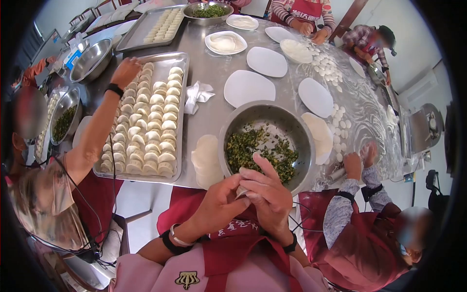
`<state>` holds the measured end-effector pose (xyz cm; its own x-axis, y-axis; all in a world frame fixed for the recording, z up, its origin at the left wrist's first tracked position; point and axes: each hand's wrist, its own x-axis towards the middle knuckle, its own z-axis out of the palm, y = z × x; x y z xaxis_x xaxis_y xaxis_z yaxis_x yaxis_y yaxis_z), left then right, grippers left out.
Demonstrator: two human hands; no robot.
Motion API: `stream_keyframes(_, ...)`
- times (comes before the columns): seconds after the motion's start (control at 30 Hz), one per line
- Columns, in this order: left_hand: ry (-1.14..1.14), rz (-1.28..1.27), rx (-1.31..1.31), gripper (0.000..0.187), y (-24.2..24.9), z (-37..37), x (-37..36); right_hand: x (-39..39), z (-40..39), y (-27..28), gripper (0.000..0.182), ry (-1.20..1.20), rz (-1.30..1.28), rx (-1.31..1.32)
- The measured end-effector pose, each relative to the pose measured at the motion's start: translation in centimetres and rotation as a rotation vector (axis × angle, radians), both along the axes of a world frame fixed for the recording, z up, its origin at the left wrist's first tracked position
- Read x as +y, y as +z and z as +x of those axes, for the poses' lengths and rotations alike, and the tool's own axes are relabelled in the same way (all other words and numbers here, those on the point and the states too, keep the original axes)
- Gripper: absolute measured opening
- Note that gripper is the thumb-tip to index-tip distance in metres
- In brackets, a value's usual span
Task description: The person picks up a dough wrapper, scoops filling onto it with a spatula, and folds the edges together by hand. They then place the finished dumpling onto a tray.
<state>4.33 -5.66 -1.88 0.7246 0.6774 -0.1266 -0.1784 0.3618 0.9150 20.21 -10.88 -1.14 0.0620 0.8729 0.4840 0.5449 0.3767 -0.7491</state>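
Just in front of my apron, my left hand (220, 203) and my right hand (268, 198) meet, fingers pinched together around a small dumpling (240, 192). Most of the dumpling is hidden by my fingers; only a pale bit of dough shows. Right behind my hands stands a steel bowl (305, 163) holding chopped green filling (247, 145) with yellow bits. Overlapping round dough wrappers (206, 159) lie at the bowl's left side. More wrappers (317, 132) rest on a plate to its right.
Left of the bowl, a metal tray (181, 104) carries rows of dumplings (141, 131), with a co-worker's hand (127, 70) over it. White plates (249, 88) and a crumpled napkin (197, 95) lie beyond. Dough pieces (339, 127) and a co-worker's hands (361, 160) are at right.
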Motion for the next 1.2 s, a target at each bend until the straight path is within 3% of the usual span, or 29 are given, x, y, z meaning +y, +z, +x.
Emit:
stream_keyframes(0.07, -0.045, -0.096, -0.14, 0.03, 0.7, 0.0, -0.1, 0.1, 0.4, -0.6, 0.023, 0.024, 0.048, -0.017)
stream_keyframes(0.17, -0.092, -0.209, -0.164, 0.039, 1.6, -0.3, 0.5, 0.4, 0.7, -0.7, 0.031, 0.016, 0.054, -0.088)
stream_keyframes(0.27, -0.062, -0.263, -0.162, 0.047, 2.1, -0.5, 0.3, 0.3, -0.1, 0.5, 0.04, -0.047, -0.017, 0.043)
stream_keyframes(0.47, -0.091, -0.341, -0.383, 0.061, 2.3, -0.2, 0.1, -0.3, 0.2, 0.3, 0.052, -0.089, 0.07, -0.031)
stream_keyframes(0.57, -0.101, -0.352, -0.399, 0.065, 2.7, 0.1, 0.0, -0.3, 1.0, -0.4, 0.051, -0.067, 0.092, -0.159)
stream_keyframes(0.77, -0.096, -0.268, -0.407, 0.063, 2.1, 0.6, 0.1, -0.7, 0.6, 0.9, 0.04, -0.153, 0.017, -0.01)
stream_keyframes(1.2, -0.1, -0.256, -0.352, 0.057, 2.0, 0.2, -0.2, -0.6, 0.9, 0.9, 0.021, -0.113, 0.127, -0.022)
